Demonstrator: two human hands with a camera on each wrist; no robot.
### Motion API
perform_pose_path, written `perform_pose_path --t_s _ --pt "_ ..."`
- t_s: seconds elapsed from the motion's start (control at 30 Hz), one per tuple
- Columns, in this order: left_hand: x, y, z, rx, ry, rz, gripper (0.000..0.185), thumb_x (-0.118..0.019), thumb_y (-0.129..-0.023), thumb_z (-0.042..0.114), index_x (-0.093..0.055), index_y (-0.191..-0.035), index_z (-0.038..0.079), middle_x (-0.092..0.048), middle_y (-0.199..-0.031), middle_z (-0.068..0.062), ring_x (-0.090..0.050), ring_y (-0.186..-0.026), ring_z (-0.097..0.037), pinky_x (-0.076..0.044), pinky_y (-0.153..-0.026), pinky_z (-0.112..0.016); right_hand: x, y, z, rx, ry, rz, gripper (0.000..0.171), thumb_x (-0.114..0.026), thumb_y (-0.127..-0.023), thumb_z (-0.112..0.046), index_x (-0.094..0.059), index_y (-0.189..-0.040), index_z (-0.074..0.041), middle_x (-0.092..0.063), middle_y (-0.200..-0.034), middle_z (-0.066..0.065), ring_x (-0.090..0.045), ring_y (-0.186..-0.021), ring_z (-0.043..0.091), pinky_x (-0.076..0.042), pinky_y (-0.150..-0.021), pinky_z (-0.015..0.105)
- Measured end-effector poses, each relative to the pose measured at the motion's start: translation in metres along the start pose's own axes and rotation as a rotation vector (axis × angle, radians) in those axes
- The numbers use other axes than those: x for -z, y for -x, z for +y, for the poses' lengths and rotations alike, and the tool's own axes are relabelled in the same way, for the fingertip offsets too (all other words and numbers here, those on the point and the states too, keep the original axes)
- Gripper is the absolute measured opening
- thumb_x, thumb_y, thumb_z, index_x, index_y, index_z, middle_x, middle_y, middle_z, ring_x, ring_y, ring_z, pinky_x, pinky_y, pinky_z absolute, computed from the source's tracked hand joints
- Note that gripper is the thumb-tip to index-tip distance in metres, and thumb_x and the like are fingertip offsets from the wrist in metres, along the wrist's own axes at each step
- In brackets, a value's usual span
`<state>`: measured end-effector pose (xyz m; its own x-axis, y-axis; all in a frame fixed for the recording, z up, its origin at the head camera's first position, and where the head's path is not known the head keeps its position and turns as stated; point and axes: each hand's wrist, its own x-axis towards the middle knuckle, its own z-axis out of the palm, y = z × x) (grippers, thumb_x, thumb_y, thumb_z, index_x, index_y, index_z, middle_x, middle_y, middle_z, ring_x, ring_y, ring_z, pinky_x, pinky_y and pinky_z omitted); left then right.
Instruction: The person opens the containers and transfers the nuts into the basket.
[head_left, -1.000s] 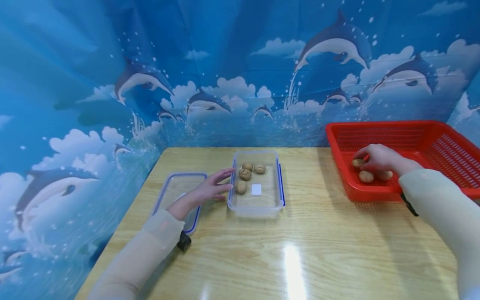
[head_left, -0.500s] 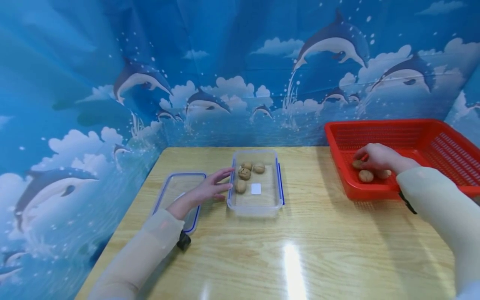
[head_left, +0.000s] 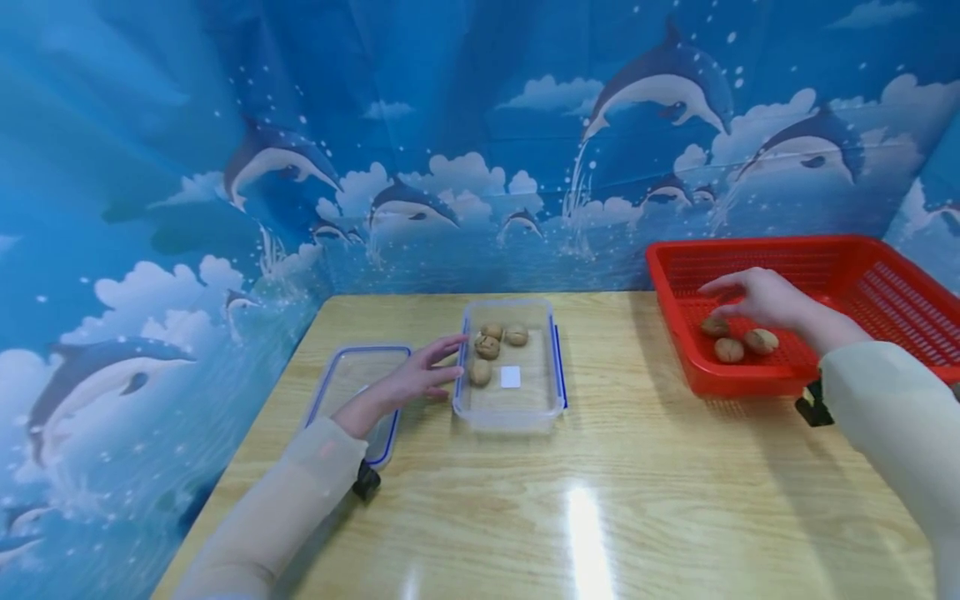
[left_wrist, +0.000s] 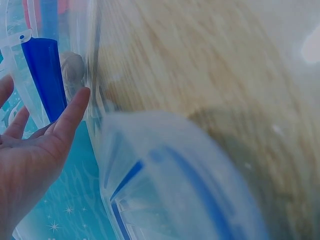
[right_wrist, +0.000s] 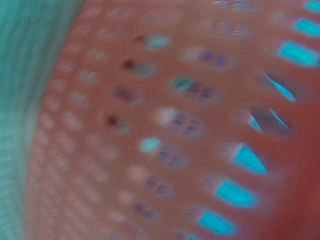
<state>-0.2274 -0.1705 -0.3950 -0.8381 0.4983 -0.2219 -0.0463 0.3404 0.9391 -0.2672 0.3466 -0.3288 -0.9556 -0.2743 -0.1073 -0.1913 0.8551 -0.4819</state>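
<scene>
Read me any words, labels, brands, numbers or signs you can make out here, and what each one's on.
No text can be read anywhere.
White square in the clear container: too small to tell whether anything is printed on it.
Red basket and blue-edged lid: no lettering visible.
Dolphin backdrop: pictures only.
Wrist views: blurred in parts, nothing legible.

Place: staged-looking corner; building type unclear
Backdrop [head_left: 450, 108]: creased dolphin-and-sea print on adjoining sides
Worktop [head_left: 675, 500]: wood-grained, against the backdrop
</scene>
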Motion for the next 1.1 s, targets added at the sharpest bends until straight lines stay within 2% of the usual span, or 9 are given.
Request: perform_pose_path --t_s 0.23,0.47,0.73,0.93,1.1 --pt "0.0 0.001 0.001 -0.009 0.001 -0.003 0.06 -0.051 -0.103 0.019 -0.022 -0.155 0.014 -0.015 -0.16 -0.014 -0.028 -0.139 -0.04 -0.044 -0.098 -0.054 0.012 0.015 -0.038 0.06 0.022 0.06 0.052 -0.07 -0.09 -0.014 -0.052 -0.138 -0.003 -0.046 -0.137 0.029 -0.041 -0.122 0.048 -0.048 -0.087 0.06" --pt "0.0 0.002 0.001 0.001 0.012 0.002 0.06 -0.052 -0.102 0.02 -0.024 -0.155 0.016 -0.016 -0.16 -0.013 -0.029 -0.139 -0.039 -0.044 -0.099 -0.054 0.01 0.025 -0.084 0.156 0.005 0.09 0.052 -0.071 -0.089 -0.01 -0.053 -0.138 -0.007 -0.053 -0.135 0.021 -0.049 -0.119 0.04 -0.051 -0.086 0.055" --pt "-0.001 0.003 0.004 0.016 0.011 0.009 0.061 -0.054 -0.101 0.021 -0.026 -0.155 0.018 -0.017 -0.16 -0.011 -0.03 -0.139 -0.038 -0.044 -0.098 -0.053 -0.014 0.021 -0.128 0.305 -0.008 0.084 0.051 -0.073 -0.088 -0.011 -0.056 -0.135 -0.008 -0.056 -0.132 0.016 -0.053 -0.115 0.033 -0.052 -0.087 0.05" --pt "-0.001 0.003 0.004 0.005 -0.002 0.006 0.06 -0.053 -0.102 0.021 -0.025 -0.155 0.017 -0.016 -0.16 -0.014 -0.032 -0.137 -0.04 -0.045 -0.098 -0.052 -0.036 0.01 -0.148 0.422 -0.054 0.031 0.054 -0.074 -0.088 -0.015 -0.054 -0.137 -0.005 -0.057 -0.132 0.015 -0.056 -0.114 0.03 -0.049 -0.092 0.051" --pt "-0.001 0.003 0.004 0.011 -0.009 0.011 0.06 -0.053 -0.102 0.023 -0.026 -0.155 0.018 -0.016 -0.16 -0.014 -0.031 -0.138 -0.039 -0.045 -0.098 -0.052 -0.056 -0.003 -0.16 0.464 -0.08 -0.01 0.06 -0.075 -0.087 -0.016 -0.05 -0.14 -0.003 -0.053 -0.137 0.016 -0.055 -0.118 0.03 -0.044 -0.098 0.052"
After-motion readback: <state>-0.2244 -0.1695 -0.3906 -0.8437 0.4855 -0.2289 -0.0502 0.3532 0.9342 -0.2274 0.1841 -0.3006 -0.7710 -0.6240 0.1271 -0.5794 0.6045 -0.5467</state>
